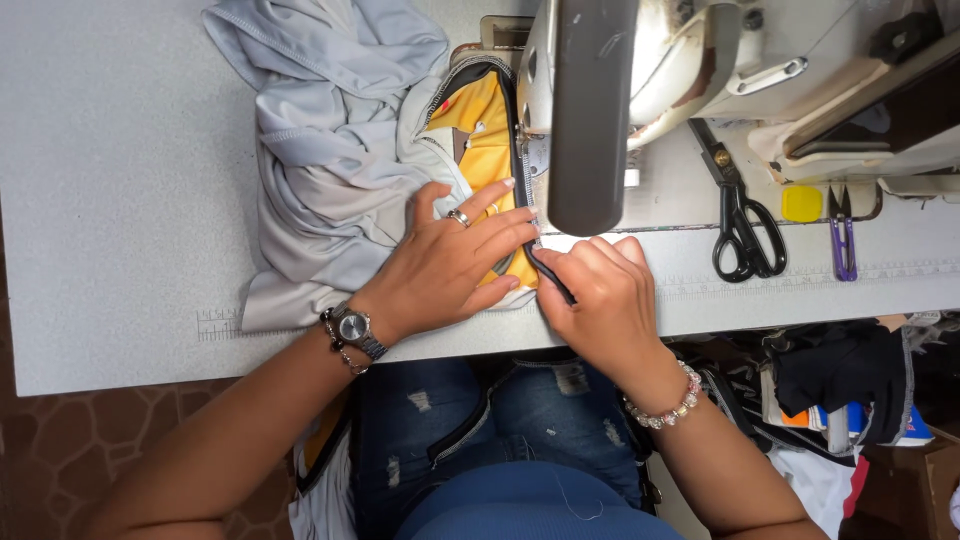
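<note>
Grey and yellow garment (pixel 400 150) lies bunched on the pale surface (pixel 120 200) beside the sewing machine (pixel 640 70). Left hand (pixel 450 265) presses flat on it, right hand (pixel 600 295) pinches its dark zipper edge (pixel 550 272). Black scissors (pixel 740 225) sit well off right.

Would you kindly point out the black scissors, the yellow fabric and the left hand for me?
black scissors (pixel 742 225): head view, on the pivot where blades meet handles.
yellow fabric (pixel 485 140): head view, on the bare panel above the fingers.
left hand (pixel 445 265): head view, on the back of the hand.
</note>
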